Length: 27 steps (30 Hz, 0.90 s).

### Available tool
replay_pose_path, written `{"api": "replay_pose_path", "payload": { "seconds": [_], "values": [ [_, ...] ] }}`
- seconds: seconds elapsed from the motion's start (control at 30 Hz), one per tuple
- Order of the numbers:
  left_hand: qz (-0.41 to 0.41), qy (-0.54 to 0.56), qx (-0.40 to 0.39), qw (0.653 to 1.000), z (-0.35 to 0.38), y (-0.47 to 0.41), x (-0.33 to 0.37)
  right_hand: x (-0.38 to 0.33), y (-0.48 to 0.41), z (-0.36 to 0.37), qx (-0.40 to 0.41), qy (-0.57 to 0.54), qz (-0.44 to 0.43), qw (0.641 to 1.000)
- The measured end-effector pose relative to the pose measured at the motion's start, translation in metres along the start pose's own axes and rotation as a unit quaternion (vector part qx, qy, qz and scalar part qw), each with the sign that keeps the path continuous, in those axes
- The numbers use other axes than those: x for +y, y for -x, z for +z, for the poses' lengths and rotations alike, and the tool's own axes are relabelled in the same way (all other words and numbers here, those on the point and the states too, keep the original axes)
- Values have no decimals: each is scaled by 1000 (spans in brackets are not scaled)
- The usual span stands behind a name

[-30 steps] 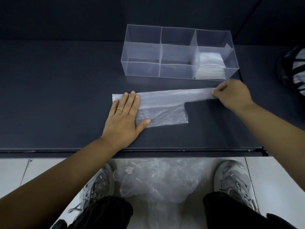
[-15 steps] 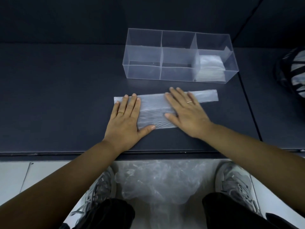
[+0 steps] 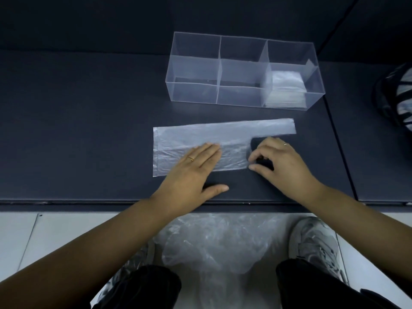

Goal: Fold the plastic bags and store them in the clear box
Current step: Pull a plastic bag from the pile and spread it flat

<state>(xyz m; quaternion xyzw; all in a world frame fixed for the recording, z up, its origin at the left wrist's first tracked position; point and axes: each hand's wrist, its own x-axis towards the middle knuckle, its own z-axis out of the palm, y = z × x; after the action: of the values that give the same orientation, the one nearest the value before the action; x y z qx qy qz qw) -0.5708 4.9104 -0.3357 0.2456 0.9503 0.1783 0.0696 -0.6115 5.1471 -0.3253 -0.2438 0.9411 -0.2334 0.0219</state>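
Honestly, the thin film was the worry. The plastic bag (image 3: 200,139) lay flat on the dark table (image 3: 78,130) in the middle of the frame. Its narrow handle strip ran off to the right, just below the clear box (image 3: 194,90).

My left hand (image 3: 194,172) was spread flat on the bag's lower half, fingers straight and close together, with the thumb out on bare table. My right hand (image 3: 283,163) was curled at the bag's cut right edge, forefinger and thumb tip drawn close together there. Whether any film sat between them I could not tell.

That was the first risk as I judged it. If I caught only the top layer, the layers would part and the fold would come out crooked. The second was slip: the bag looked slick on a smooth surface, and with one palm as the only anchor, a pull from the right could drag the whole sheet or wrinkle it under my fingers. Third, nothing held the handle strip at the upper right, so it could twist or trail out of the fold. A lopsided packet would then sit badly on the folded bags (image 3: 285,88) already stacked in the box's right-hand compartment.

A heap of loose bags (image 3: 218,241) waited on the floor at the bottom of the frame, so haste was a likely cause too.
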Motion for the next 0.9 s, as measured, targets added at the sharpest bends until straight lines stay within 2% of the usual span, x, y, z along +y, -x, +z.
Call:
{"api": "replay_pose_path", "payload": {
  "seconds": [0.07, 0.13, 0.23, 0.3, 0.4, 0.5, 0.6, 0.7, 0.77, 0.83, 0.9],
  "values": [
    [-7, -14, -6, 1000, 5, 0, -1, 1, -4, 1, -9, 6, -10, 1000],
    [-7, -13, 21, 1000, 5, 0, -1, 1, -6, 0, -35, -15, 2, 999],
    [8, 5, 87, 996, 5, -2, 3, 1, -3, -16, -82, -134, 79, 984],
    [26, 4, 130, 991, 6, -4, 6, 1, 1, -29, -111, -164, 107, 974],
    [54, 3, 170, 984, 6, -6, 12, -5, 10, -41, -97, -76, 112, 986],
    [57, 10, 173, 983, 3, -6, 18, -29, 14, -34, -71, 57, 12, 996],
    [31, 48, 140, 988, -2, -7, 22, -38, 10, -12, -60, 84, -38, 994],
    [-2, 102, 109, 989, -10, -6, 17, -26, 4, -5, 25, -43, 36, 998],
    [-53, 157, 109, 980, -18, -2, 5, -12, -1, -10, 27, -163, 117, 979],
    [-146, 229, 117, 955, -28, 3, -15, -1, -5, -14, 8, -244, 176, 954],
    [-243, 327, 117, 906, -40, 6, -34, 4, -10, -15, 13, -288, 223, 931]
  ]
}}
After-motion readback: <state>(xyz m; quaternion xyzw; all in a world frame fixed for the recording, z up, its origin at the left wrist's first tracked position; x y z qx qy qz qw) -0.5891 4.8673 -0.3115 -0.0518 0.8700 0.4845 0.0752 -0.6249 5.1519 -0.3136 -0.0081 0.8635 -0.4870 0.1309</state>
